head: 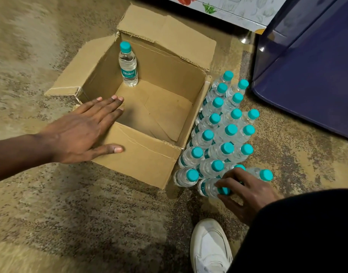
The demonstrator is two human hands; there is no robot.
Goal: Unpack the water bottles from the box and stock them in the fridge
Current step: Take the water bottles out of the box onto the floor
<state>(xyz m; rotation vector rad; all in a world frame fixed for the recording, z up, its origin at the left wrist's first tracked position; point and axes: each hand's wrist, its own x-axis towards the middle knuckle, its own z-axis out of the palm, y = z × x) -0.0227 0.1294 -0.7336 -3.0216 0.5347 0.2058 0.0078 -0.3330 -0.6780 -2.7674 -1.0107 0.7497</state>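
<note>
The box (145,154) stands open on the floor (90,223), with a lone bottle (128,66) labelled "Bisleri" upright in its far left corner. The left hand (80,131) lies flat on the box's near left corner, fingers straight and together. The right hand (246,192) curls its fingers round the cap of the nearest bottle (208,188) in the cluster (220,131) beside the box's right wall.

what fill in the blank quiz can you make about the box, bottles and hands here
Just ____ bottle stands inside the box.
The left hand lies open on the near edge of the ____.
The right hand grips another bottle out on the ____.
Missing words: one; box; floor.
</note>
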